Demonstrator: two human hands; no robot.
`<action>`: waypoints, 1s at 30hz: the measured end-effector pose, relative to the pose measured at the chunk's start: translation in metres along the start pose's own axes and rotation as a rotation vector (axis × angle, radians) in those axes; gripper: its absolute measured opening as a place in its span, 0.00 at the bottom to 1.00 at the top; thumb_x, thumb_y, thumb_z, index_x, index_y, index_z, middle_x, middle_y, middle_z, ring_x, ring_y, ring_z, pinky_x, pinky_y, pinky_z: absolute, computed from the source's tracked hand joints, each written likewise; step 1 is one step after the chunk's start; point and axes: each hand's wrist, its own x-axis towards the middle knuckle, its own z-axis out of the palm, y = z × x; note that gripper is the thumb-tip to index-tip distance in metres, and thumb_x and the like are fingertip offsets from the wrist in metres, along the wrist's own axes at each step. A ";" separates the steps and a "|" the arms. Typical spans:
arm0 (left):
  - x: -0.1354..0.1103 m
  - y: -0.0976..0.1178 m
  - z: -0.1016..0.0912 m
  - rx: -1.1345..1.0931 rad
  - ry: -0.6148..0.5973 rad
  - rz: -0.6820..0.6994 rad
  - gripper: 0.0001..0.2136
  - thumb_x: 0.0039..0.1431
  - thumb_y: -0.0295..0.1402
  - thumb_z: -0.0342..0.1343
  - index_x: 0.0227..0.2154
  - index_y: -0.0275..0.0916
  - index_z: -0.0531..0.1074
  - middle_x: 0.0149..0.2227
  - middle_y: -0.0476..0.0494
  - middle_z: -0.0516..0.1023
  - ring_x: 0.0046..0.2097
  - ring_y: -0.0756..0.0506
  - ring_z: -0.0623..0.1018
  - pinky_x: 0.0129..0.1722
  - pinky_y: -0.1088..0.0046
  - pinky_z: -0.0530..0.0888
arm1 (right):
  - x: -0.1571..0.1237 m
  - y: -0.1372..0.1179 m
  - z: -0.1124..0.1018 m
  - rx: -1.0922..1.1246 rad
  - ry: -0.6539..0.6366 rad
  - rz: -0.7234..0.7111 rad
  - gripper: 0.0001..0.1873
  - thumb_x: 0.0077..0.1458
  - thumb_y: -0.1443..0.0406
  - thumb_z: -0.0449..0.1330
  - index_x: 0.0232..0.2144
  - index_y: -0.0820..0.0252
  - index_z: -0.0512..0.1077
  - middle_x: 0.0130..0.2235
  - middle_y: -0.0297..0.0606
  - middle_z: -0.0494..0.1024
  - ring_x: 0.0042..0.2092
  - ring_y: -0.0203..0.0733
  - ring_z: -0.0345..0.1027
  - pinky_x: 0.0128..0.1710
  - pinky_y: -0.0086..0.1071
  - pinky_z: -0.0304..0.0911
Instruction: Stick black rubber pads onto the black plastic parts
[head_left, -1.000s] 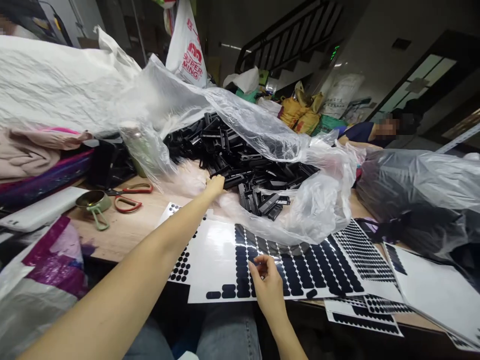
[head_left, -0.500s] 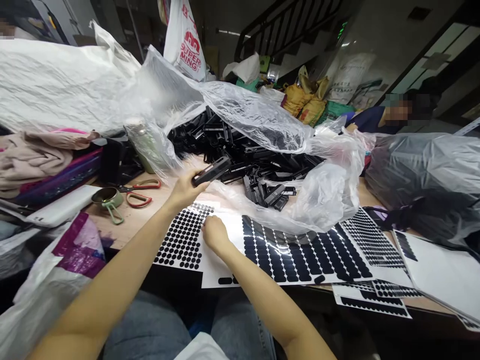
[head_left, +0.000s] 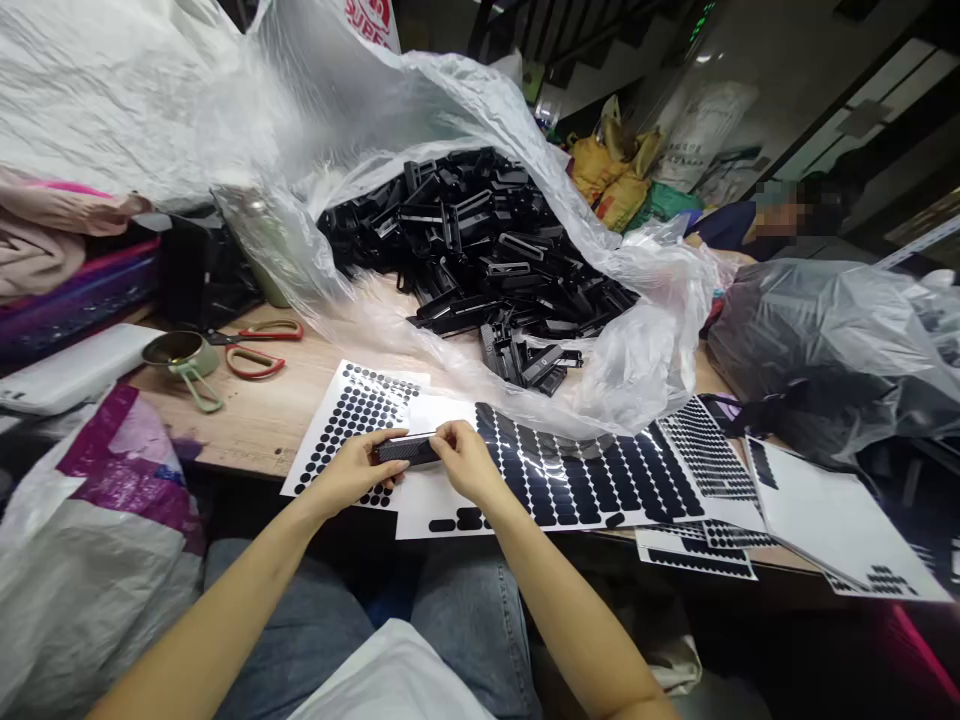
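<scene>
A narrow black plastic part (head_left: 405, 452) with a textured face lies level between my two hands, just above the sheets. My left hand (head_left: 360, 468) is closed round its left end, thumb in front and fingers behind. At its right end, the fingertips of my right hand (head_left: 466, 460) are pinched together against it; whether a small sticker is between them is hidden. Under my left hand is a white sheet of black round stickers (head_left: 337, 425). Beside it, below my right hand, lies a sheet of black oblong stickers (head_left: 570, 490).
A heap of black plastic parts (head_left: 480, 240) lies in a large clear plastic bag (head_left: 637, 370) behind the sheets. Red-handled scissors (head_left: 259, 362) and a green cup (head_left: 180, 360) stand left. More sticker sheets (head_left: 832, 510) and a dark bag (head_left: 832, 340) are right. A person (head_left: 724, 225) sits beyond.
My left hand has brought the black plastic part down from beside the heap to above the sheets. My right hand has come up from the sticker sheet to the part's right end. The view has tilted down.
</scene>
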 end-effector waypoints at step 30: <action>0.003 0.000 0.043 0.065 -0.062 -0.003 0.27 0.48 0.39 0.59 0.51 0.34 0.65 0.28 0.46 0.77 0.29 0.46 0.78 0.33 0.68 0.75 | -0.103 0.040 0.003 -0.478 0.319 0.167 0.10 0.49 0.63 0.60 0.35 0.59 0.65 0.36 0.43 0.69 0.40 0.51 0.65 0.37 0.41 0.61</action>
